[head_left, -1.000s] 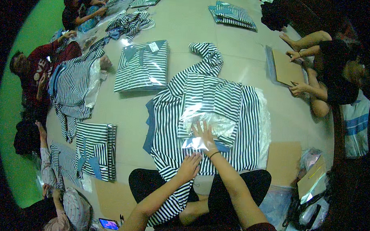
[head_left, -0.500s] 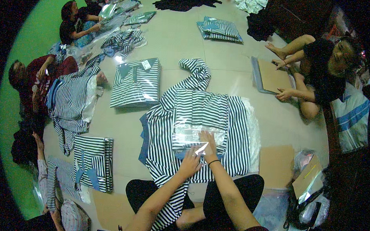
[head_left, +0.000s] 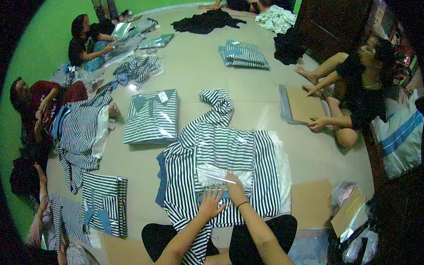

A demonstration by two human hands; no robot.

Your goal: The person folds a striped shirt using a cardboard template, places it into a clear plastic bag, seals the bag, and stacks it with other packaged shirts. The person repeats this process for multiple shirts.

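Note:
A clear plastic sleeve with a folded black-and-white striped shirt point(head_left: 225, 149) inside lies in front of my crossed legs. Beneath it, another striped shirt point(head_left: 266, 181) is spread on the floor, one sleeve reaching up and away, a blue collar point(head_left: 161, 180) at its left side. My left hand point(head_left: 213, 203) rests flat on the near end of the package, fingers spread. Just right of it, my right hand point(head_left: 237, 188) presses on the plastic with fingers stretched forward. Glare covers part of the sleeve near the fingertips.
Packed striped shirts are stacked ahead-left point(head_left: 152, 116), lower left point(head_left: 104, 206) and far off point(head_left: 243, 54). Cardboard point(head_left: 311, 203) lies to my right. A co-worker at right handles a cardboard sheet point(head_left: 306, 105); other people sit along the left and far sides. Black cloth point(head_left: 209, 21) is piled far ahead.
My view has tilted upward, so the scene sits lower. The fingers of my left hand have spread flatter on the package; my right hand stays beside it. The co-worker at right has turned their head.

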